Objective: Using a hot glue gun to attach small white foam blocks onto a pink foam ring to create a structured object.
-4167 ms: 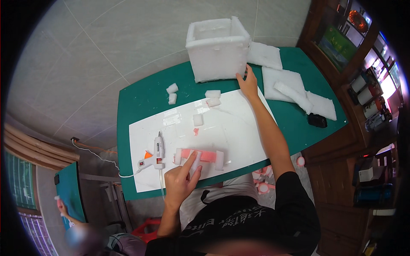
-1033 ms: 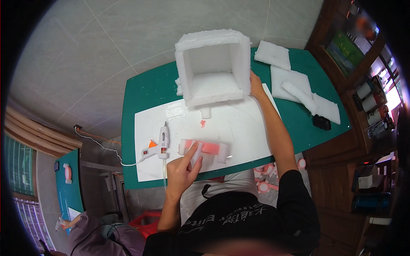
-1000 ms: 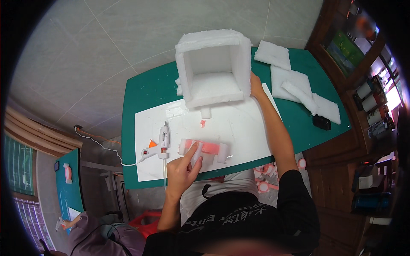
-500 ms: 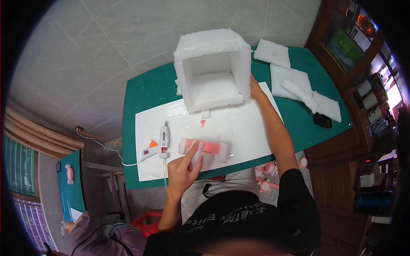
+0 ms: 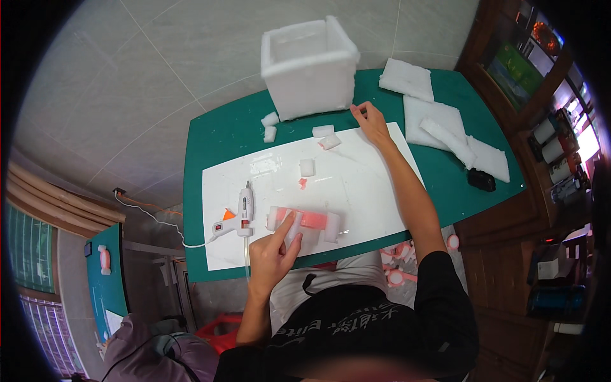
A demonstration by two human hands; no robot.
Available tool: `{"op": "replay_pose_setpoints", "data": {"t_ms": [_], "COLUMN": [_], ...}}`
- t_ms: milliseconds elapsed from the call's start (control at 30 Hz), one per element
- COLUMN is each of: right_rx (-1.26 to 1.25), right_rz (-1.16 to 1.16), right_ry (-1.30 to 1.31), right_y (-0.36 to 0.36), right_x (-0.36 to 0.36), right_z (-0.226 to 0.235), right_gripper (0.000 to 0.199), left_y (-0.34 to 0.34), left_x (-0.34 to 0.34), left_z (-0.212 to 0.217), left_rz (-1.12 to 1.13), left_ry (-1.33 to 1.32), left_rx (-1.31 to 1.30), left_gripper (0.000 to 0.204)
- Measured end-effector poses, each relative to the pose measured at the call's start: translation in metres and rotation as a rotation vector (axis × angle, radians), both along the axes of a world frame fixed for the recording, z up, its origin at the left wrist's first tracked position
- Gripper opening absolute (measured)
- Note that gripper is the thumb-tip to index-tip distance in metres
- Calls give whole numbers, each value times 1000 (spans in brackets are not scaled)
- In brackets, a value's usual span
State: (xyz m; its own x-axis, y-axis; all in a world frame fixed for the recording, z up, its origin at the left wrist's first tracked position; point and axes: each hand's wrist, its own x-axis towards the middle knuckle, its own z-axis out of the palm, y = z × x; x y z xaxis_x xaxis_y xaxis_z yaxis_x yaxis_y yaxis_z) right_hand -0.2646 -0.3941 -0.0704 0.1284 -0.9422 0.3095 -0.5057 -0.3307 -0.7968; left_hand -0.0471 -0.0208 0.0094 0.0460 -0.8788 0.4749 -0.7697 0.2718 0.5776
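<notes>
Foam boxes: one open white foam box [image 5: 310,67], upright at the green table's [image 5: 219,137] far edge.
Small foam blocks: about five, loose.
Glue guns: one white glue gun [image 5: 238,213].
Left hand [image 5: 272,250]: fingers pressing pink-and-white foam piece [image 5: 304,223], not closed around it.
Right hand [image 5: 369,121]: open, just beside box.

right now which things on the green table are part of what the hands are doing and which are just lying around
In hand:
- left hand pressing on the pink and white foam piece
- right hand beside the white foam box
- glue gun on the white sheet

Lying about:
- foam slabs
- small foam blocks
- black object
</notes>
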Motion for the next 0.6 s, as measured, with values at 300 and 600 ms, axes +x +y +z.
{"op": "replay_pose_setpoints", "data": {"t_ms": [300, 600], "right_rx": [-106, -156], "right_rz": [33, 24], "right_ry": [81, 58], "right_y": [-3, -8], "right_x": [1, 2], "right_z": [-9, -20], "right_gripper": [48, 48], "left_y": [0, -1], "left_x": [0, 4], "left_z": [2, -7], "left_rz": [9, 46], "left_ry": [7, -9], "left_rx": [4, 14], "left_gripper": [49, 50]}}
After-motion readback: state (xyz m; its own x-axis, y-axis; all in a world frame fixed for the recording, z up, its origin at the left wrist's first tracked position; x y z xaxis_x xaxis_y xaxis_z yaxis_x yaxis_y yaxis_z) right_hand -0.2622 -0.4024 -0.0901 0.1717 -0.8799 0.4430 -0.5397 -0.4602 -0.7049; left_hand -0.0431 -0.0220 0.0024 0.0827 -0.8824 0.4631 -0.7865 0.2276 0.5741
